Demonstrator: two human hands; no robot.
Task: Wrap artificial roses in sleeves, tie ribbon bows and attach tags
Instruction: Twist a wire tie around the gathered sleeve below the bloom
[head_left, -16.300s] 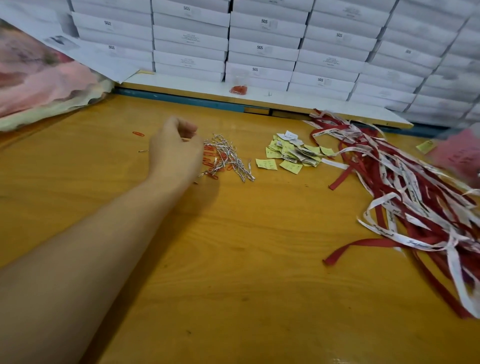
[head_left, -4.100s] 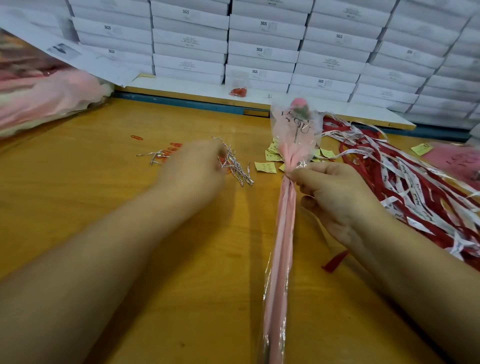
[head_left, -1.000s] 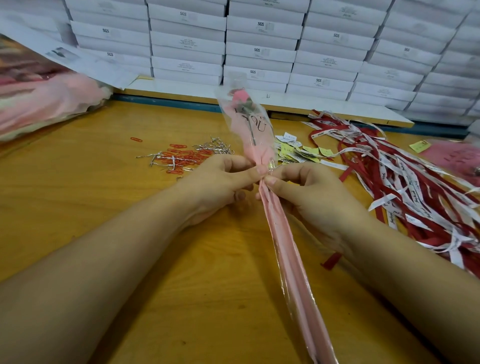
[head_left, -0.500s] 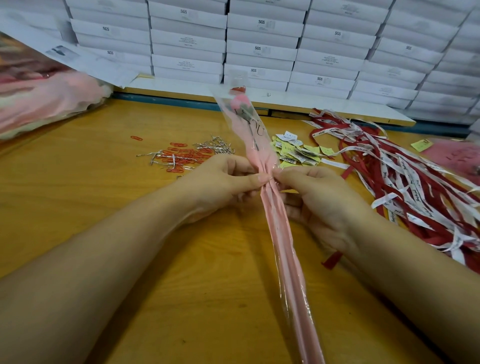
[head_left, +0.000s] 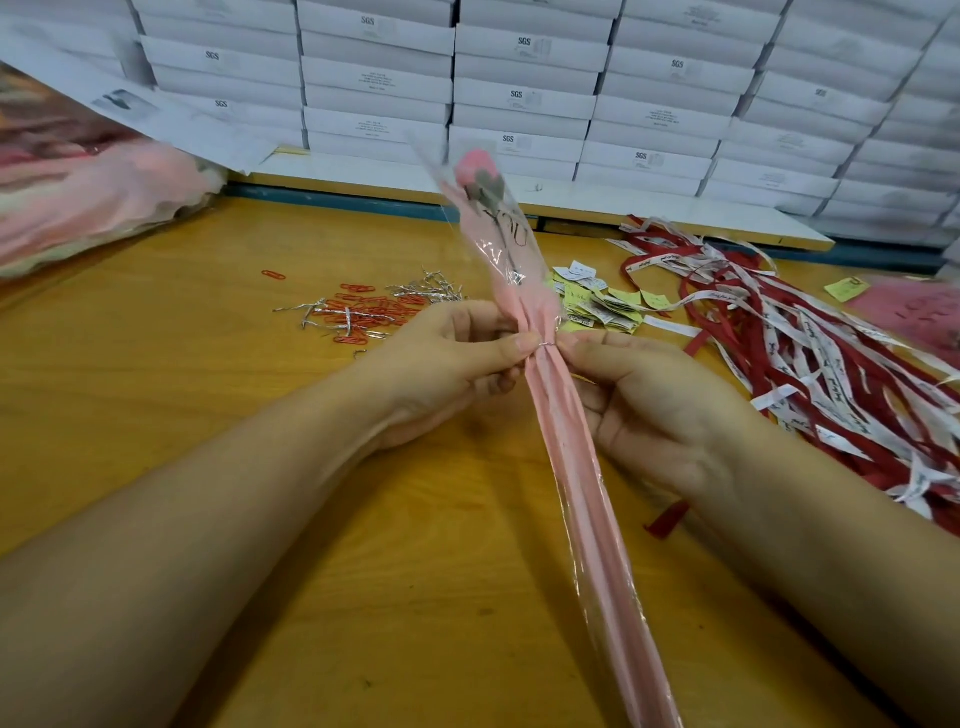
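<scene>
Now, on the head view, your left grip (head_left: 444, 364) and right grip (head_left: 649, 410) both pinch the sleeve (head_left: 571, 457) from either side at its gathered neck, where a thin silver tie (head_left: 545, 344) circles it. The rose (head_left: 475, 166) sits in the sleeve's top, tilted away above the worktop (head_left: 156, 374). Tags (head_left: 597, 304) lie just behind your grips, ribbons (head_left: 831, 358) to the right, and clips (head_left: 363, 317) to the left.
</scene>
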